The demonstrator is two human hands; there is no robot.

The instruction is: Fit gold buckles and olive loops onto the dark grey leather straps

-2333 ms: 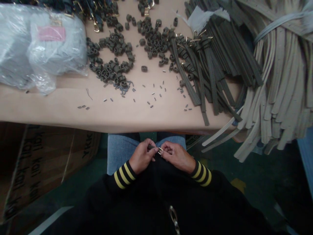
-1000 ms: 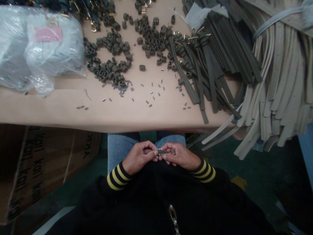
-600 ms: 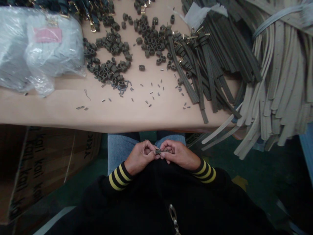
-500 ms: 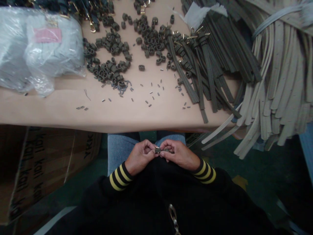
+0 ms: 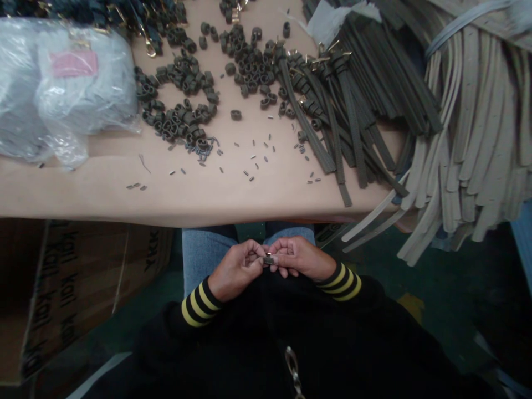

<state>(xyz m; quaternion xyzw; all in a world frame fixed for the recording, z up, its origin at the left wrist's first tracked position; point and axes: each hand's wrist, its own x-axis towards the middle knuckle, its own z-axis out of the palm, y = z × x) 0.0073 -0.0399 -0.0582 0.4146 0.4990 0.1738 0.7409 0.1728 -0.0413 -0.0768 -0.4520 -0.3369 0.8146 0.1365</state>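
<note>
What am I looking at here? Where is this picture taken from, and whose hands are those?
There is no machine here, just a person's own two bare hands. The picture comes from one camera worn on the person's head, looking forward and down, so you see their black sleeve with yellow stripes. The left hand and right hand together pinch a small dark fitting, too small to identify exactly. On the tan tabletop lie dark olive rings, tiny dark pins and olive straps with metal buckles. A bundle of beige straps sits at the right, and a clear plastic bag at the left.
</note>
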